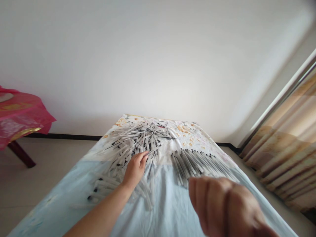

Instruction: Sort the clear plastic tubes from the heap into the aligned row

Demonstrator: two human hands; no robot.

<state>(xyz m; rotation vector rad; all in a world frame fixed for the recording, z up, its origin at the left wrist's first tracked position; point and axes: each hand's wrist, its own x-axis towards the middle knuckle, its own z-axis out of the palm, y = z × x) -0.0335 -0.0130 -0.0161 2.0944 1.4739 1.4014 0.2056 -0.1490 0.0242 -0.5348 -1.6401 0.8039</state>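
My left hand [135, 168] is over the near edge of a loose pile of pen parts [130, 140], whitish tubes and thin black refills lying in all directions. Between its thumb and fingers is a slim whitish pen [155, 150] with a dark end, pointing away to the right. My right hand [222, 205], large and blurred close to the camera, is closed in a fist; anything inside it is hidden. Just beyond it lies a row of pens [197, 163], side by side, with dark tips at the far end.
A floral cloth and a light blue cloth [168, 210] cover the table. More whitish tubes with black caps [98, 187] lie at its near left. A red-covered table [27, 112] stands left; a patterned curtain [286, 148] hangs right. A white wall [158, 59] is behind.
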